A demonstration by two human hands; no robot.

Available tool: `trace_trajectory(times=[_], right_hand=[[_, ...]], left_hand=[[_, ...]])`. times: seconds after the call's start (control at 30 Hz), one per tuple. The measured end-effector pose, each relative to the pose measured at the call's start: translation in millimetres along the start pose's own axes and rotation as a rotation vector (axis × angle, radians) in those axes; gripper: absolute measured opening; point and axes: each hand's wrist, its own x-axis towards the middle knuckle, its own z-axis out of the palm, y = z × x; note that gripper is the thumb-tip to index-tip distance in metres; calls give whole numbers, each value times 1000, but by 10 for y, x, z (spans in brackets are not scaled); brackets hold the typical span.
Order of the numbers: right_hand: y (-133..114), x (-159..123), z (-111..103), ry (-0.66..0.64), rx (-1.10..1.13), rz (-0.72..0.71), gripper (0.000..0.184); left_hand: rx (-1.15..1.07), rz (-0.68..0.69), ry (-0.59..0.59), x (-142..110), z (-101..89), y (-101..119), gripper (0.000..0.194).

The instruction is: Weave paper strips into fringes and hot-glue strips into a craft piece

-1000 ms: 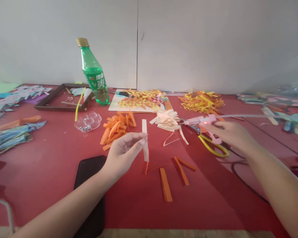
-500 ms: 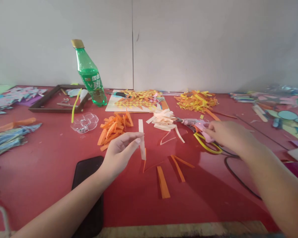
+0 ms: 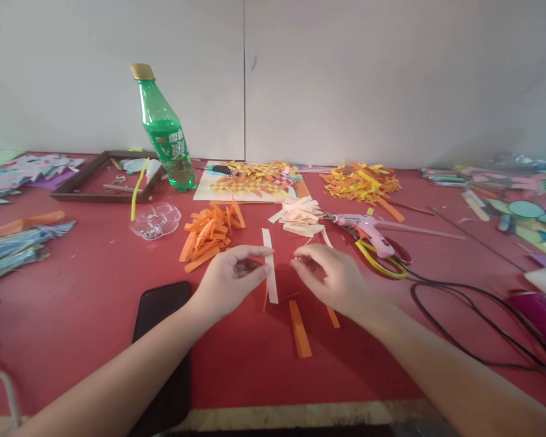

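Observation:
My left hand [image 3: 230, 280] pinches a pale paper strip [image 3: 270, 266] and holds it upright above the red table [image 3: 95, 267]. My right hand [image 3: 332, 276] hovers just right of the strip with curled, slightly spread fingers and nothing visible in them. The pink glue gun [image 3: 368, 230] lies on the table behind my right hand, across yellow-handled scissors [image 3: 382, 258]. Loose orange strips [image 3: 299, 328] lie on the table under and in front of my hands.
A pile of orange strips [image 3: 209, 233], a pile of cream strips [image 3: 299, 217] and a woven paper mat [image 3: 250, 181] lie beyond. A green bottle [image 3: 164, 130], a wooden frame [image 3: 100, 179], a black phone [image 3: 164, 340] and a black cable [image 3: 473, 321] are around.
My right hand let go of the glue gun, which now lies on the table, and moved left toward the pale strip. My left hand stays holding the strip.

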Motion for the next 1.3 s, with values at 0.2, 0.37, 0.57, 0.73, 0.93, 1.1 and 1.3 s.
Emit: trace_trajectory(times=[0.2, 0.37, 0.57, 0.73, 0.93, 1.1, 1.3], right_hand=[[-60, -132, 32, -12, 191, -68, 28], [-42, -126, 40, 22, 234, -104, 32], [-61, -102, 13, 84, 373, -120, 40], [-87, -107, -68, 170, 459, -116, 44], [-42, -149, -69, 129, 371, -141, 47], [-108, -142, -96, 126, 283, -165, 32], [-193, -89, -72, 145, 181, -276, 17]], left_hand=[[-54, 13, -145, -40, 29, -4, 35], [-80, 3, -247, -57, 25, -5, 39], [-99, 2, -320, -86, 33, 18, 52], [-196, 23, -318, -93, 44, 43, 63], [-127, -29, -284, -85, 32, 50, 45], [-89, -1, -203, -77, 40, 74, 43], [-116, 20, -217, -85, 62, 60, 45]])
